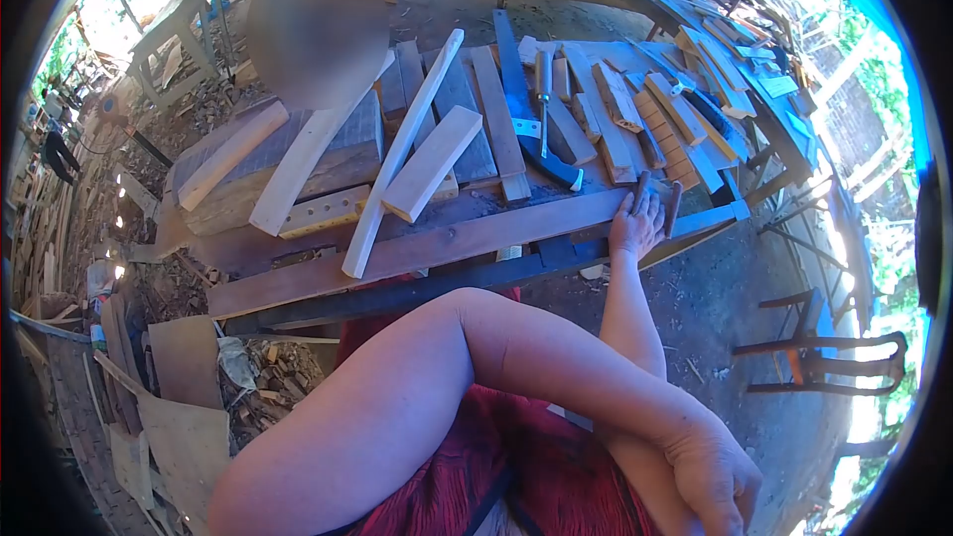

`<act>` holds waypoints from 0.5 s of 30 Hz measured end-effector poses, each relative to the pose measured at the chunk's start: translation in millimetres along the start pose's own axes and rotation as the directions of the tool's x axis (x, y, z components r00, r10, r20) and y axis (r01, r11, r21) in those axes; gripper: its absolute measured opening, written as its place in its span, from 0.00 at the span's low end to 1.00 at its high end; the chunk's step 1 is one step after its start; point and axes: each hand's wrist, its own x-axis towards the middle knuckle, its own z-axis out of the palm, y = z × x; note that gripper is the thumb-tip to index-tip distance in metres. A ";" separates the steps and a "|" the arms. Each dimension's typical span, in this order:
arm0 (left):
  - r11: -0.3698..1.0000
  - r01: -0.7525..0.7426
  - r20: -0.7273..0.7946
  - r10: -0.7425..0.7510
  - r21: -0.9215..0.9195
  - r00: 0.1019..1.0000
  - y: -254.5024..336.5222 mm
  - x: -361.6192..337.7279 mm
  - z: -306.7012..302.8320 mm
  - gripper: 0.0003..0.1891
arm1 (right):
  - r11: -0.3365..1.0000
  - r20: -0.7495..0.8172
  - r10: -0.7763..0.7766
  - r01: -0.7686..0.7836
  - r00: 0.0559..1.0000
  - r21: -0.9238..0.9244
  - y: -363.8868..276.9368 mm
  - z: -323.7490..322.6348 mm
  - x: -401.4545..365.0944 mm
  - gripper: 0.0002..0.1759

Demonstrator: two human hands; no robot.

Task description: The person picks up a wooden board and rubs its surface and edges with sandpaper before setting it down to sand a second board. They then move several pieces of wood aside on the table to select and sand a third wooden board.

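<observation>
My right hand (638, 226) is at the right end of a long brown plank (447, 240) along the bench's near edge. Its fingers are bent around a small brown wooden piece (641, 193), whose kind I cannot make out. A second short brown piece (673, 209) stands against that hand. Crossing over my right arm, my left arm ends low at the right, where my left hand (717, 481) is curled near my right elbow; its fingertips are hidden. Beyond the plank lie a handsaw (552, 169) with a black handle and a chisel (544, 79) with a wooden handle.
Several loose wood strips and a pale block (433, 163) cover the workbench, with a thick timber (328, 154) at its left. A wooden chair frame (824, 362) lies on the ground at right. Scrap wood (288, 377) is piled below. A blurred patch hides the upper left.
</observation>
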 end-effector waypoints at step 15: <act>0.971 0.090 -0.097 -0.114 -0.221 0.989 -9.0 -15.5 14.7 0.25 | 1.000 -0.030 0.006 -0.005 1.000 0.029 -1.1 -3.0 -1.9 0.27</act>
